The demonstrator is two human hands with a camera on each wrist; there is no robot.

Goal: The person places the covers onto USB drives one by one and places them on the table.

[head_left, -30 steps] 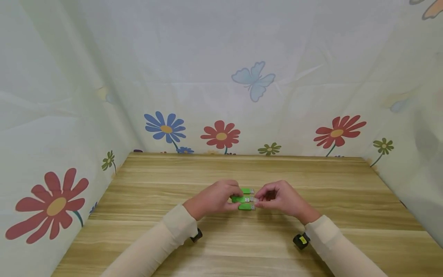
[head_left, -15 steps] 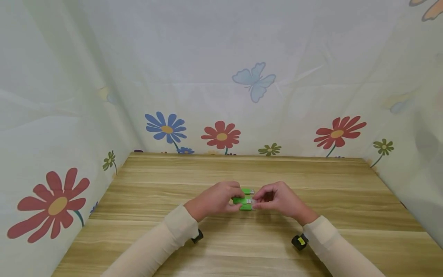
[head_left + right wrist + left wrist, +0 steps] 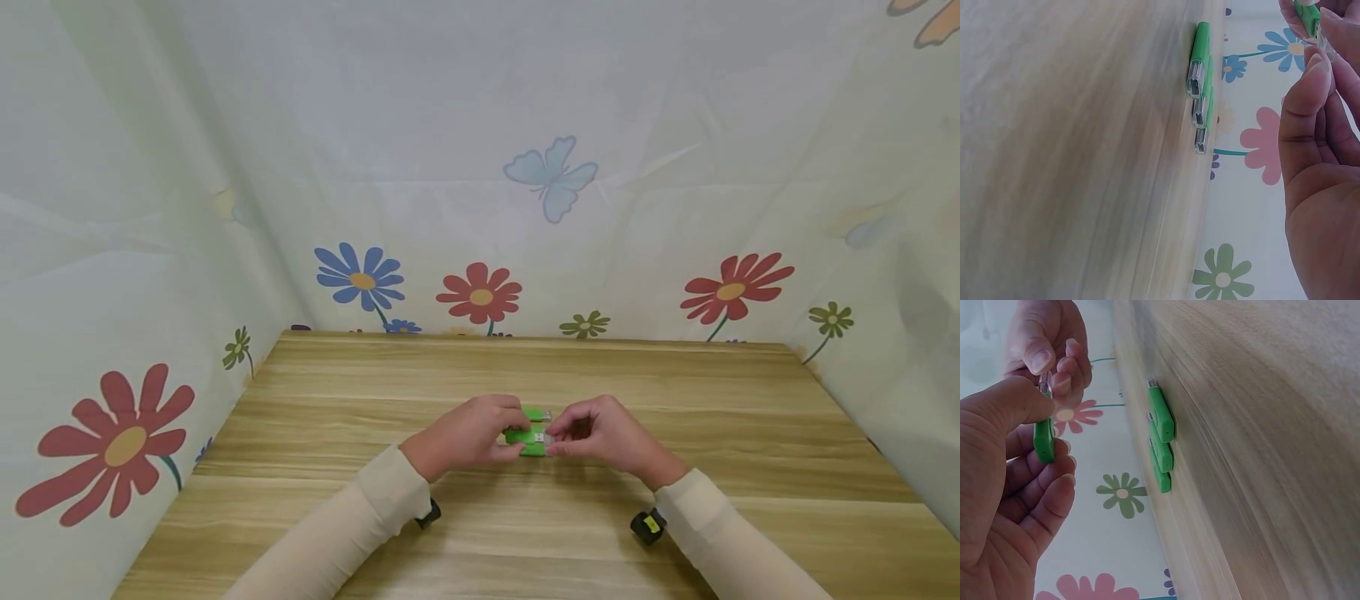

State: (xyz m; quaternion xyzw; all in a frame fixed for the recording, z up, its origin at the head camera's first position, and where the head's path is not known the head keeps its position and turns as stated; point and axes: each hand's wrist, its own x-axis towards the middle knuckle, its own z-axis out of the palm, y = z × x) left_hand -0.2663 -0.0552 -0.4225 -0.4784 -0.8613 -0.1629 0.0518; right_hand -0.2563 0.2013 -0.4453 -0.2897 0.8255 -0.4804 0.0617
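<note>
My left hand (image 3: 468, 435) pinches a green USB flash drive (image 3: 1044, 439) by its body, raised above the table with its metal connector facing right. In my right hand (image 3: 613, 440) a small clear cap (image 3: 1325, 45) is held between thumb and fingertips, at the connector's end. How far the cap covers the connector cannot be made out. Below the hands, three more green flash drives (image 3: 1161, 414) lie side by side in a row on the table. Clear caps cover their connectors (image 3: 1195, 80).
The wood-grain table (image 3: 525, 533) reaches back to a white cloth (image 3: 420, 150) printed with flowers and a butterfly. The cloth also hangs along both sides. A small black device (image 3: 648, 527) sits at the right wrist, another (image 3: 428, 513) at the left.
My right hand has moved slightly left, bringing the clear cap up to the held drive's connector; a second ago it was farther off. The left hand has barely shifted.
</note>
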